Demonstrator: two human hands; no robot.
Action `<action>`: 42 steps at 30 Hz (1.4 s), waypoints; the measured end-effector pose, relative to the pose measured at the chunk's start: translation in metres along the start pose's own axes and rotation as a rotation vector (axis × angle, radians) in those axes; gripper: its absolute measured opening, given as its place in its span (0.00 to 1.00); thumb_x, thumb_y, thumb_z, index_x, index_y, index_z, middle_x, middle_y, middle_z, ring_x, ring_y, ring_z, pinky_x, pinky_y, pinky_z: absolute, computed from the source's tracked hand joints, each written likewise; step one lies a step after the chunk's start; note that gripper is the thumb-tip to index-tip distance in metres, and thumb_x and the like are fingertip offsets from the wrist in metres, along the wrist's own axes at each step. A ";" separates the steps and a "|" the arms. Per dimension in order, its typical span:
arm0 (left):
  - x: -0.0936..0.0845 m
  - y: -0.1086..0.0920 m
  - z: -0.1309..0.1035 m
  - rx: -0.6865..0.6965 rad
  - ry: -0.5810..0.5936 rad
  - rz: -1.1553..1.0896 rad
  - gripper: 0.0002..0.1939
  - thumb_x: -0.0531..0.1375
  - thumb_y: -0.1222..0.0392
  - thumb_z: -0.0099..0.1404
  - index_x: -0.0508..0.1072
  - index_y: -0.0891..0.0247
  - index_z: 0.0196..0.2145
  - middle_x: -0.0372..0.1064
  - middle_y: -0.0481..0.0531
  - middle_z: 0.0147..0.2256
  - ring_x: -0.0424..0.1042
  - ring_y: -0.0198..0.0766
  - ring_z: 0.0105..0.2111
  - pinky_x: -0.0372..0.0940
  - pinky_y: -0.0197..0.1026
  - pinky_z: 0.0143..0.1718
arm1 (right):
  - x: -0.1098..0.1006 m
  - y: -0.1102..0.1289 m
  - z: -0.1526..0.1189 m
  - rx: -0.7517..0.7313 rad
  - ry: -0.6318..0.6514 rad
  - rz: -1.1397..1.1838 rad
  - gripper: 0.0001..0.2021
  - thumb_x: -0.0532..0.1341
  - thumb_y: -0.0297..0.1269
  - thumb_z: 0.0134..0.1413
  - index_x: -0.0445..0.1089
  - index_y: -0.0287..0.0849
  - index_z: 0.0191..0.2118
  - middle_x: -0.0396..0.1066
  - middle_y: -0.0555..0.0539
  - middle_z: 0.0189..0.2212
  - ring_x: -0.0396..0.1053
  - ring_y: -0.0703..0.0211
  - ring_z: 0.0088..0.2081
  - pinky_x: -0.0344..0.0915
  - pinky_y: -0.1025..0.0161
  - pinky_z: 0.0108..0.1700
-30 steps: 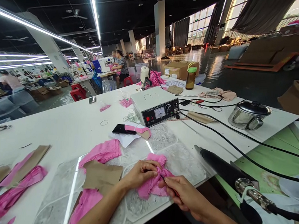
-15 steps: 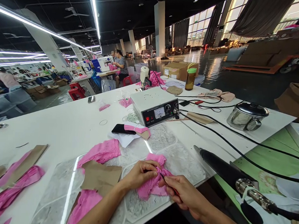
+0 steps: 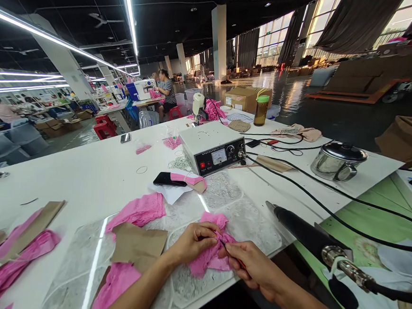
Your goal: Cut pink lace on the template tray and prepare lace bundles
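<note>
My left hand (image 3: 199, 242) pinches a bunched piece of pink lace fabric (image 3: 202, 266) near the front edge of the table. In my right hand (image 3: 250, 263) is a slim tool with a dark tip and an orange-red handle (image 3: 242, 264), its kind mostly hidden by my fingers. The dark tip touches the fabric right beside my left fingertips. Left of my hands, another pink lace piece (image 3: 146, 208) and a brown paper piece (image 3: 140, 244) lie on a clear, marbled-looking mat (image 3: 76, 258).
Behind the mat stands a white control box (image 3: 210, 145) with a black front panel. A black handheld device (image 3: 300, 231) on a cable juts in at right. Further back are a glass pot (image 3: 339, 162), a bottle (image 3: 261, 112) and a phone (image 3: 164, 178). A person (image 3: 166, 92) sits at a sewing machine.
The camera view has shifted very slightly. Both hands, the pink fabric and the tool stay in nearly the same place.
</note>
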State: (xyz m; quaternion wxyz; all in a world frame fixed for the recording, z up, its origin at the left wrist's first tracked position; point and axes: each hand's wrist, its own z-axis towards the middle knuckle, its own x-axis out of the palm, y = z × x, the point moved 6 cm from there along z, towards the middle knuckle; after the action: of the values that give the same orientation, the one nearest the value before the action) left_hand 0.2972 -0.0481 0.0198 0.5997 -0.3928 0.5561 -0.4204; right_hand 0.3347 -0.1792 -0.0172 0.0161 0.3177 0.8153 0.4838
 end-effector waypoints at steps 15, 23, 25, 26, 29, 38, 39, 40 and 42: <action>0.007 -0.016 -0.004 0.088 -0.060 0.332 0.08 0.57 0.63 0.62 0.74 0.66 0.28 0.66 0.57 0.45 0.69 0.38 0.39 0.64 0.39 0.42 | -0.035 0.029 -0.007 -0.342 -0.118 -0.279 0.20 0.54 0.51 0.54 0.70 0.37 0.39 0.63 0.50 0.25 0.58 0.67 0.22 0.54 0.71 0.20; 0.041 -0.026 -0.017 0.234 -0.181 0.982 0.09 0.51 0.65 0.64 0.71 0.63 0.34 0.64 0.54 0.34 0.65 0.37 0.30 0.62 0.38 0.31 | -0.045 0.058 0.005 -0.796 -0.199 -1.218 0.35 0.50 0.20 0.44 0.58 0.53 0.60 0.58 0.47 0.59 0.68 0.57 0.47 0.65 0.60 0.47; 0.046 -0.024 -0.017 0.251 -0.189 1.053 0.07 0.52 0.65 0.65 0.70 0.63 0.34 0.65 0.53 0.31 0.64 0.38 0.29 0.60 0.38 0.30 | -0.039 0.060 0.007 -0.813 -0.082 -1.271 0.36 0.51 0.19 0.43 0.58 0.54 0.60 0.53 0.49 0.62 0.68 0.57 0.49 0.65 0.60 0.49; 0.048 -0.024 -0.017 0.255 -0.205 1.077 0.07 0.53 0.65 0.65 0.70 0.63 0.34 0.66 0.53 0.31 0.64 0.38 0.29 0.59 0.39 0.29 | -0.037 0.061 0.009 -0.814 -0.026 -1.273 0.36 0.52 0.20 0.43 0.59 0.54 0.60 0.51 0.49 0.63 0.68 0.57 0.49 0.64 0.60 0.50; 0.051 -0.022 -0.016 0.229 -0.259 1.104 0.05 0.54 0.65 0.65 0.70 0.62 0.35 0.67 0.52 0.30 0.65 0.39 0.29 0.58 0.40 0.29 | -0.034 0.064 0.013 -0.814 0.108 -1.241 0.29 0.54 0.22 0.46 0.65 0.52 0.55 0.52 0.50 0.62 0.66 0.56 0.52 0.63 0.61 0.52; 0.064 -0.022 -0.018 -0.064 -0.404 1.000 0.18 0.60 0.48 0.59 0.68 0.67 0.38 0.68 0.57 0.33 0.67 0.49 0.34 0.64 0.52 0.35 | -0.033 0.067 0.022 -0.876 0.199 -1.119 0.17 0.52 0.24 0.49 0.71 0.42 0.43 0.72 0.46 0.44 0.68 0.57 0.48 0.63 0.61 0.50; 0.065 -0.023 -0.018 -0.086 -0.431 0.973 0.22 0.61 0.45 0.58 0.68 0.68 0.40 0.69 0.58 0.34 0.68 0.50 0.34 0.64 0.53 0.36 | -0.030 0.069 0.021 -0.890 0.189 -1.133 0.18 0.52 0.23 0.48 0.70 0.42 0.43 0.72 0.46 0.42 0.69 0.57 0.46 0.64 0.62 0.49; 0.064 -0.023 -0.018 -0.102 -0.462 0.945 0.26 0.61 0.43 0.57 0.67 0.68 0.42 0.69 0.59 0.35 0.68 0.51 0.35 0.64 0.54 0.36 | -0.028 0.071 0.019 -0.904 0.180 -1.153 0.18 0.51 0.22 0.47 0.70 0.42 0.42 0.72 0.45 0.41 0.69 0.57 0.44 0.64 0.62 0.47; 0.060 -0.024 -0.019 -0.131 -0.533 0.890 0.30 0.61 0.41 0.54 0.66 0.69 0.45 0.69 0.60 0.37 0.68 0.52 0.35 0.64 0.54 0.37 | -0.021 0.076 0.015 -0.934 0.161 -1.206 0.18 0.51 0.23 0.47 0.70 0.42 0.42 0.72 0.45 0.41 0.69 0.57 0.43 0.65 0.63 0.45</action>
State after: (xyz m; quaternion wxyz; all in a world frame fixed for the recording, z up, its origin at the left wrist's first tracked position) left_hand 0.2780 -0.1127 0.0208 0.8153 -0.2485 0.5224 0.0256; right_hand 0.3940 -0.1539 0.0298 0.3505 -0.2580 0.5572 0.7072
